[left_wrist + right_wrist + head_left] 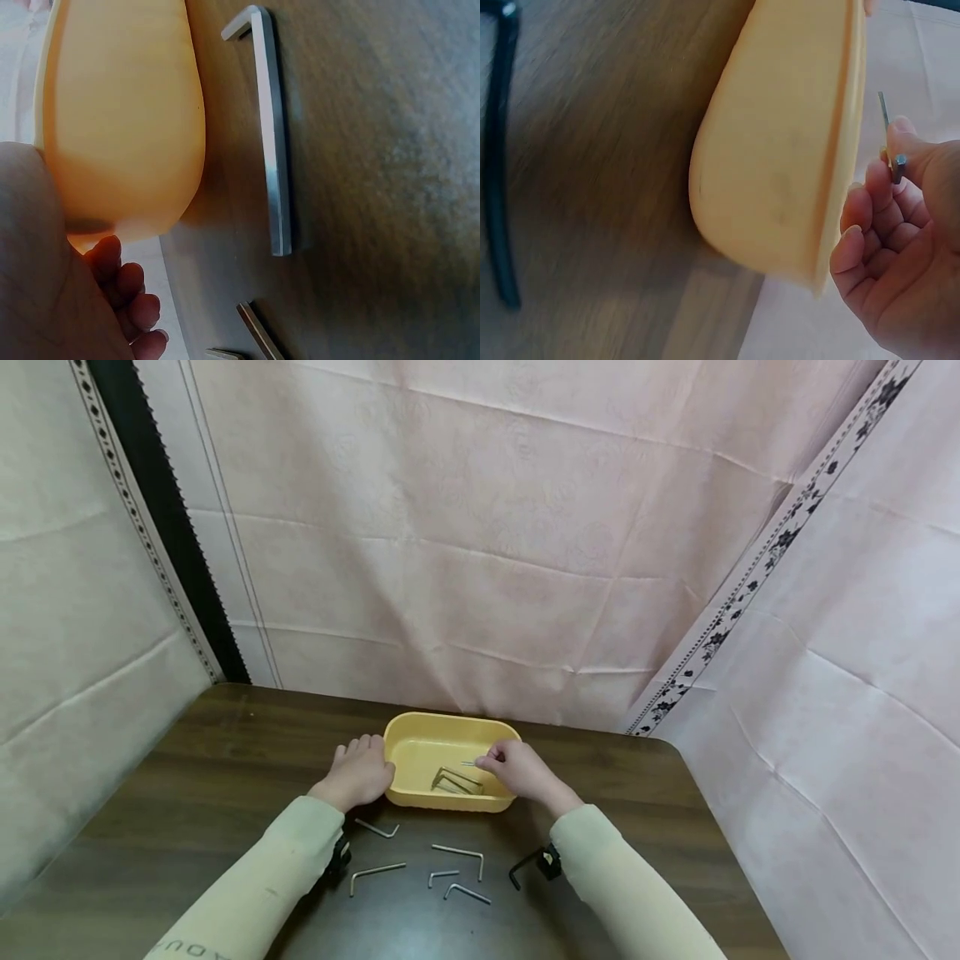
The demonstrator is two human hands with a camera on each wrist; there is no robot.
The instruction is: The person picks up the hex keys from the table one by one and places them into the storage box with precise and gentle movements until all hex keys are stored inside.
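A yellow plastic basin (450, 804) stands at the far side of the table. My left hand (360, 770) grips its left end, with the thumb at the rim and the fingers outside, as the left wrist view also shows. Over the basin's right end, my right hand (517, 768) pinches a small hex key (883, 112) between thumb and forefinger. Several brass-coloured hex keys (459, 779) lie in the basin below that hand.
Several silver hex keys lie on the dark wooden table (247, 827) in front of the basin, one a long key (377, 867) at left. A black hex key (522, 865) lies near the right wrist. Pale cloth (465, 543) hangs behind the table and at both sides.
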